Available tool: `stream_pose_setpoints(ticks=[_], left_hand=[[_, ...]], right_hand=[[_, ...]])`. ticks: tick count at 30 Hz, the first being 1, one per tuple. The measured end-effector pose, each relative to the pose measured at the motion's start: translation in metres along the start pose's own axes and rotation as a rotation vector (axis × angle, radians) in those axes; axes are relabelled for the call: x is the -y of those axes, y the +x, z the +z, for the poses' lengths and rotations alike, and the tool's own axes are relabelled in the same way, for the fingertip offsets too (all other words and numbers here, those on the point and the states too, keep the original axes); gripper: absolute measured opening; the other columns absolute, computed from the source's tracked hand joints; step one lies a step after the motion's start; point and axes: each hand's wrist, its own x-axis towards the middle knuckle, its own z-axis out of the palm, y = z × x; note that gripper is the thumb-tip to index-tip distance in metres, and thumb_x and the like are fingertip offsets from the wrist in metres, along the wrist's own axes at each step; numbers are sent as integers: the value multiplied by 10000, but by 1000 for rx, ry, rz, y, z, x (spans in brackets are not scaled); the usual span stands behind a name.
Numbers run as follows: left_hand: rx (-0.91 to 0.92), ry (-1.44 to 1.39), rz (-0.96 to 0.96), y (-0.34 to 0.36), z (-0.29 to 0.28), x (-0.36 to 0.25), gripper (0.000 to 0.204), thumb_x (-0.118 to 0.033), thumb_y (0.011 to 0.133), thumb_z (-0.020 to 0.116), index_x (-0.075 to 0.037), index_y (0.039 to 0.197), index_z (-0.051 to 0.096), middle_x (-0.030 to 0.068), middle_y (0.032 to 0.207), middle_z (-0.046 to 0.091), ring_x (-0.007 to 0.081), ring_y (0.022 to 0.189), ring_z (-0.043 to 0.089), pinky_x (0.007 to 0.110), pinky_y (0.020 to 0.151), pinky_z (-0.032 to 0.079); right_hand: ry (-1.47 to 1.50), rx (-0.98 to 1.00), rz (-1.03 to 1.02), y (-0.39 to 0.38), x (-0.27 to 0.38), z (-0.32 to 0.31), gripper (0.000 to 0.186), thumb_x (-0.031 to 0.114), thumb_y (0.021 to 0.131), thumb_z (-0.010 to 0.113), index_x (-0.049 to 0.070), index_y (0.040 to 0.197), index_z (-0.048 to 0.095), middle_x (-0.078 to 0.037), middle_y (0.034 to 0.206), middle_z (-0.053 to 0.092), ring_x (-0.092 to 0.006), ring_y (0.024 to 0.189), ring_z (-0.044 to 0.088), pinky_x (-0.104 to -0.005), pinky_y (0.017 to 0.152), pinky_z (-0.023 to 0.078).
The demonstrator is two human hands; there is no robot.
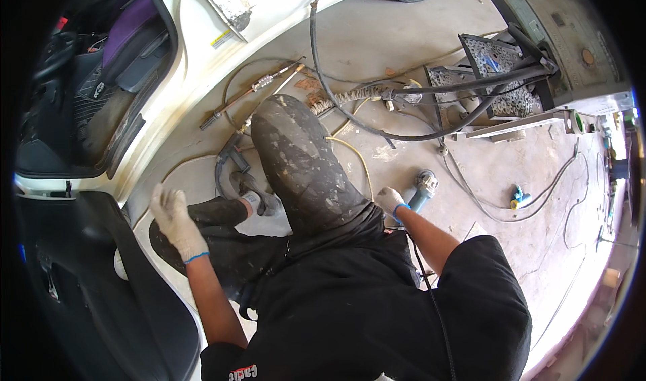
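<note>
We have the left hand in a white knit glove with a blue cuff [173,221] raised beside the white car body [192,78], fingers mostly extended, nothing visible in it. The right hand in a matching white glove [389,200] is low by the hip, fingers looking curled; we can't tell whether it has hold of anything. Just beside it, the teal angle grinder with a grey metal head [424,187] is on the concrete floor [471,172], partly hidden by the wrist; contact unclear. Left side: black car door panel [81,266], swung open. Ahead of the paint-spotted dark trousers [299,159]: dark pistol-shaped tool with a cable [234,157] near the foot, long metal rod tool [256,89] beyond it. Thick black hose [313,51] loops to the grey metal machine [572,51], upper right. Small teal-and-yellow tool [519,198] on the floor, well right of the grinder.
</note>
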Motion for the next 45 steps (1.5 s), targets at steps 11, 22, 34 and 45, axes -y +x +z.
stream_pose_setpoints(ticks=[11,22,34,45], left_hand=[[-163,337,88,64,-59,42,428,-9,915,592,16,1330,489,147,1279,561,235,1167,553,344,1017,430],[38,175,229,105,54,39,388,-31,881,657,17,1250,547,133,1209,603,218,1083,589,340,983,460],[40,55,310,124,-19,54,302,-14,897,653,20,1186,574,114,1182,612,207,1096,586,325,1007,445],[65,625,246,119,-45,66,312,-67,931,606,62,1212,561,166,1216,606,247,1117,584,342,986,446]], right_hand=[[353,92,-53,98,-62,-2,231,184,861,636,12,1008,681,-153,887,715,-256,770,677,-390,726,530],[788,-308,-152,83,17,-287,189,170,884,623,23,993,670,-60,798,669,-159,688,598,-323,647,493],[844,-163,383,-87,8,-104,61,152,894,599,95,911,613,-43,694,597,-135,459,539,-275,389,406],[178,66,29,50,-37,88,324,212,860,593,75,1153,619,-155,1029,653,-295,911,620,-385,782,492]])
